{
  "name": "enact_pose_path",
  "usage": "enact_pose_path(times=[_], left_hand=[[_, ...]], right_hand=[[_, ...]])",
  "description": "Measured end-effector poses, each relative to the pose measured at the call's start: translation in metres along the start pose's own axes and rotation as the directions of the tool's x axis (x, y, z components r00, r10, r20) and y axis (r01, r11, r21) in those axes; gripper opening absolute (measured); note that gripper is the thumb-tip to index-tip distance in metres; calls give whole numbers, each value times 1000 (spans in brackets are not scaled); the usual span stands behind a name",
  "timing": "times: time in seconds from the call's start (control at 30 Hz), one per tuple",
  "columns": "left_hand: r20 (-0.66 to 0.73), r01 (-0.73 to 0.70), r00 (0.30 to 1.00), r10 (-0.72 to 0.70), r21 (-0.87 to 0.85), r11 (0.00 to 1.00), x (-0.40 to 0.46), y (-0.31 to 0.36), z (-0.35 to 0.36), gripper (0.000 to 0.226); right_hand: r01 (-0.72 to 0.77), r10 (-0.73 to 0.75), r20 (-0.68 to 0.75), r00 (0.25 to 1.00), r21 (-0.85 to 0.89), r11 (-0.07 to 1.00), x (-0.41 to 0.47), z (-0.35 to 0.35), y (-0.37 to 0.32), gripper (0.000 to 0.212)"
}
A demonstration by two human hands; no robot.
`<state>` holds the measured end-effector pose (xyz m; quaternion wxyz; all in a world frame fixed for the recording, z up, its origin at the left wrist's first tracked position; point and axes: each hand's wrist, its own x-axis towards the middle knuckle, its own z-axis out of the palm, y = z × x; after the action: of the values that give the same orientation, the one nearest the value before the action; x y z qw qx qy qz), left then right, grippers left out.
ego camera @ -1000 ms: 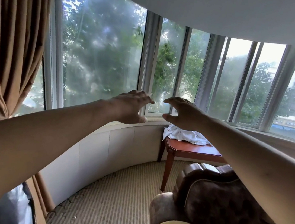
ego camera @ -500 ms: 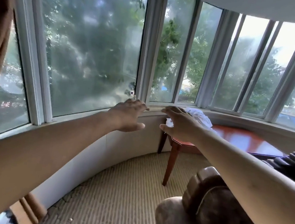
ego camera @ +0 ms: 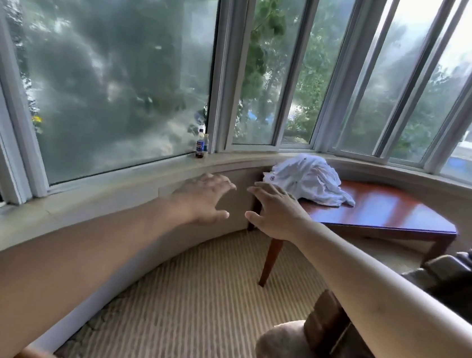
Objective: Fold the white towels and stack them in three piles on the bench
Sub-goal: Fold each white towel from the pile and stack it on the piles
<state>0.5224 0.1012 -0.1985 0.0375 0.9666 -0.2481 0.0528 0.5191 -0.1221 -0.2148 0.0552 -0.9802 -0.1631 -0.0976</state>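
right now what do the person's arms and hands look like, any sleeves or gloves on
Both arms are bare along all that shows, with no sleeve in view. The left hand and the right hand wear no gloves, and no ring, watch or bracelet shows on the fingers or wrists. No markings or tattoos can be made out on either forearm.

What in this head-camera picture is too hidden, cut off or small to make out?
- Crumpled white towel heap on the red-brown wooden table: folds hide how many towels.
- Small bottle on the windowsill: label too small to read.
- Brown armchair: cut by the frame edge and the right arm.
- Table's near corner: behind the right hand.
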Motion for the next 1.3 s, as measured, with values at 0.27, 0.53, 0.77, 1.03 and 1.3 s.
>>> enact_pose_path(times=[0.27,0.53,0.77,1.03,1.3], left_hand=[[36,13,999,-14,18,1000,128,-50,29,72],[25,36,999,-35,-35,999,286,-75,45,68],[41,10,999,-7,-71,997,396,-86,65,69],[88,-44,995,54,-116,992,514,-107,100,69],[86,-110,988,130,-214,971,648,-150,156,73]], right_hand=[[-16,16,36,999,25,1000,125,40,68,70],[-7,7,76,997,6,1000,255,58,173,69],[-20,18,99,995,11,1000,329,76,247,69],[-98,98,103,990,0,995,400,108,320,68],[-256,259,131,957,-40,966,490,149,388,68]])
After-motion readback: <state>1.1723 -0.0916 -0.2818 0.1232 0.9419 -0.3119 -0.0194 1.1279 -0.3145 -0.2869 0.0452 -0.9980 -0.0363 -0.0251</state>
